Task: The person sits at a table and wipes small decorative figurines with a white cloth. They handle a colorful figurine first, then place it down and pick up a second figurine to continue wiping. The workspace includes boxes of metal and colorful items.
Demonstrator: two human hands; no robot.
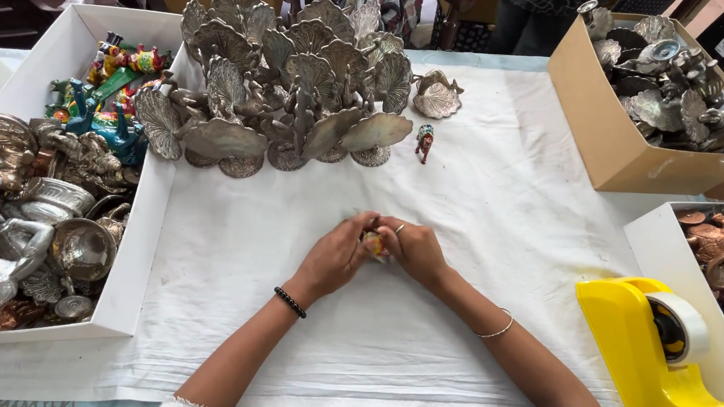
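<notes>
Tape dispenser [647, 359]: glossy yellow plastic, seen at 4 o'clock, nearest.
Left hand [336, 256]: fingers curled together, closed on the small colourful object [373, 245].
Right hand [414, 249]: likewise closed on it (ring worn), touching the left.
Small colourful object: mid-cloth, mostly hidden.
White cloth [499, 206]: creased fabric.
Painted figurine [424, 142]: at 12 o'clock, upright.
Metal peacocks [289, 86]: dull silver, fanned and ridged, farthest.

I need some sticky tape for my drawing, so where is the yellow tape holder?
In the head view, the yellow tape dispenser sits at the table's lower right edge, on the person's right, beside the white box of copper-coloured figurines.
</notes>
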